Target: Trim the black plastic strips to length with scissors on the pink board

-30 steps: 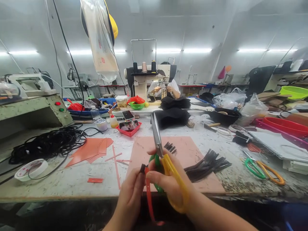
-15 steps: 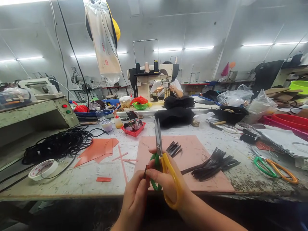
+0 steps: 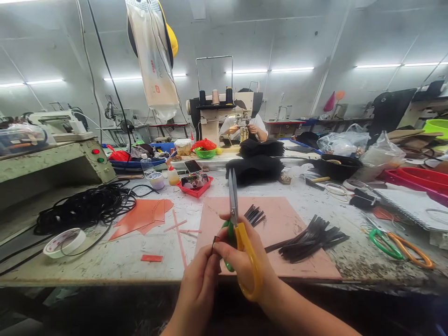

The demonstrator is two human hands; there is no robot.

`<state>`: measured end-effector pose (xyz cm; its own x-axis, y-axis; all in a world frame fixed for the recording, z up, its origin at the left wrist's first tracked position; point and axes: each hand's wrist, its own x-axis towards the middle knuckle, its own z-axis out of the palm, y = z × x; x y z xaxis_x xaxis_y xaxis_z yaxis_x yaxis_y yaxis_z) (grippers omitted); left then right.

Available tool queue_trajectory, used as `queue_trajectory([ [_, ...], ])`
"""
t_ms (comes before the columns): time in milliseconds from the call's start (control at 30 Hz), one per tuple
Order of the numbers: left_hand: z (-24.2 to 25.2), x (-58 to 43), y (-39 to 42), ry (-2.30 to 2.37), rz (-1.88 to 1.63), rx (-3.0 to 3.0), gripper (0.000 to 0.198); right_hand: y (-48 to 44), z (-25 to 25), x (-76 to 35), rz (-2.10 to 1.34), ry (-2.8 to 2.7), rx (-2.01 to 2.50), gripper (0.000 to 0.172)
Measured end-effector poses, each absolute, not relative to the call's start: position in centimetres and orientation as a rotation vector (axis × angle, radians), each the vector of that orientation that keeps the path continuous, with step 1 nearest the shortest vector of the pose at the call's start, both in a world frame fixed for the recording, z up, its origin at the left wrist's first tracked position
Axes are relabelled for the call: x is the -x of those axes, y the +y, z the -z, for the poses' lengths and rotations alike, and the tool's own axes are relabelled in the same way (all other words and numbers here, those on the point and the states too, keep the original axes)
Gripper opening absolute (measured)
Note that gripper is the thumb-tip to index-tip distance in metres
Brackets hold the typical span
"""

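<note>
My right hand (image 3: 245, 254) holds a pair of scissors (image 3: 234, 198) with one yellow and one green handle, the blades pointing up and away from me. Its thumb and a fingertip also press on a small dark strip (image 3: 214, 241), pinched by my left hand (image 3: 201, 275) as well. Most of that strip is hidden by the fingers. Both hands are at the table's front edge. Just beyond them, a pink sheet (image 3: 276, 210) carries a small bundle of black strips (image 3: 255, 214) and a larger fanned bundle of black strips (image 3: 311, 240).
Left are a tape roll (image 3: 65, 242), coiled black cord (image 3: 84, 205) and orange pieces (image 3: 143, 217). A red basket (image 3: 196, 186) and stacked black material (image 3: 255, 170) stand behind. Second scissors (image 3: 401, 247) lie right. A person (image 3: 259, 128) sits at a sewing machine (image 3: 210, 121).
The scissor blades look closer to upright. Both hands stay together at the small strip, the fingers slightly shifted. The whole view has shifted a little.
</note>
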<state>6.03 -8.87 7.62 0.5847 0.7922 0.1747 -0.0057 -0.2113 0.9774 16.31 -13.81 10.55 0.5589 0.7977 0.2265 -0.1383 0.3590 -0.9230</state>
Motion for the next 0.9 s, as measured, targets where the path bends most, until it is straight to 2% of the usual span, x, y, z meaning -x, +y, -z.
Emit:
queue_trajectory([
  [267,-6.9,-5.6,-9.3,0.713,-0.587,-1.709,0.044,-13.1,-13.0,-21.4,0.025,-0.850,1.129,0.034],
  [400,-6.1,-5.5,-9.2,0.641,-0.452,-1.543,0.053,-13.1,-14.4,-24.2,0.184,-0.812,1.158,0.037],
  [567,-5.4,-5.6,-8.5,0.620,-0.435,-1.405,0.055,-13.5,-15.3,-26.3,0.327,-0.760,1.141,0.037],
  [900,-7.1,-8.7,-4.2,0.557,-0.084,-1.744,0.028,-14.7,-16.0,-29.5,0.407,-0.737,1.124,0.041],
])
